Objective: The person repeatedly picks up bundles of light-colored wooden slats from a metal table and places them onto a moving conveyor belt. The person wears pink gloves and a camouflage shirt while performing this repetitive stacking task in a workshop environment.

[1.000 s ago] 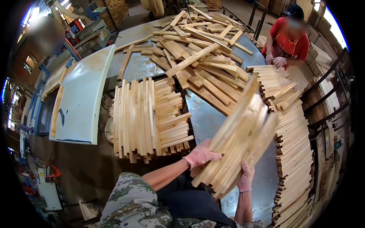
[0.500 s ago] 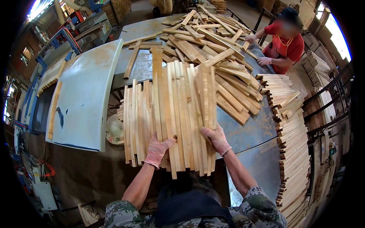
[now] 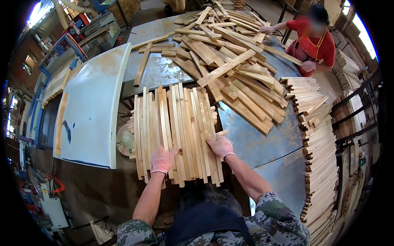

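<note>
On stacked wooden strips (image 3: pixel 186 127) rest left grip (image 3: pixel 163 159) and right grip (image 3: pixel 221 146) — gloved.

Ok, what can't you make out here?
Head view:
Lower layer of the stacked pale wooden strips: mostly hidden by the upper strips.
Right side of the round pale object: hidden by that stack.
Lower end of the right-hand row of pale wooden pieces: cut off by the lower edge.
</note>
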Demonstrator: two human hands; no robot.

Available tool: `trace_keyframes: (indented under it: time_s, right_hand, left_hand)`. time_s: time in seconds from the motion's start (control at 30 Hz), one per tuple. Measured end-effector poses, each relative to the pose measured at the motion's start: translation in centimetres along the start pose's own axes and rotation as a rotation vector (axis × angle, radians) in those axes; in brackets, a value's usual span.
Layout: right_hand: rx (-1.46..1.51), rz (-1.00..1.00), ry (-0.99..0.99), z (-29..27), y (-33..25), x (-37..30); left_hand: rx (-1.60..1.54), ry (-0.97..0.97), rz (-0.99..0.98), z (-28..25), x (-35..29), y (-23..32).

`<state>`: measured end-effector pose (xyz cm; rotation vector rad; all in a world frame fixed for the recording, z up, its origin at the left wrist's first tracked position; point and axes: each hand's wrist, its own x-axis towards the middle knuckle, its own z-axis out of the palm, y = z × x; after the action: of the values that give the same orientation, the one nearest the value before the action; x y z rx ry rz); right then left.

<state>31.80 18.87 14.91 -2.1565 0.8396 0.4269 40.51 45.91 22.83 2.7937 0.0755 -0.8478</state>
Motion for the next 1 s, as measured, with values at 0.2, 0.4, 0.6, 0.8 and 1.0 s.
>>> trace_keyframes:
  time_s: [0.2, 0.4, 0.6, 0.8, 1.0]
  right_hand:
    - [0.067, 0.026, -0.001, -0.3, -0.2, 0.0]
    - [-0.054, -0.008, 0.092, 2.5, 1.6, 1.3]
    - [0.017, -0.055, -0.02, -0.1, 0.1, -0.6]
    - [0.037, -0.03, 0.047, 0.6, 0.9, -1.0]
    - [0.152, 0.055, 0.042, -1.3, 0.1, -5.2]
  left_hand:
    - [-0.091, 0.345, 0.286, 3.3, 3.2, 2.0]
    - [-0.006, 0.17, -0.074, 0.4, 3.0, 10.1]
    - [-0.139, 0.174, 0.008, -1.3, 4.2, 7.9]
    - [-1.151, -0.197, 0.474, -4.8, 7.3, 0.7]
    - [0.095, 0.253, 0.967, -14.8, 10.1, 5.3]
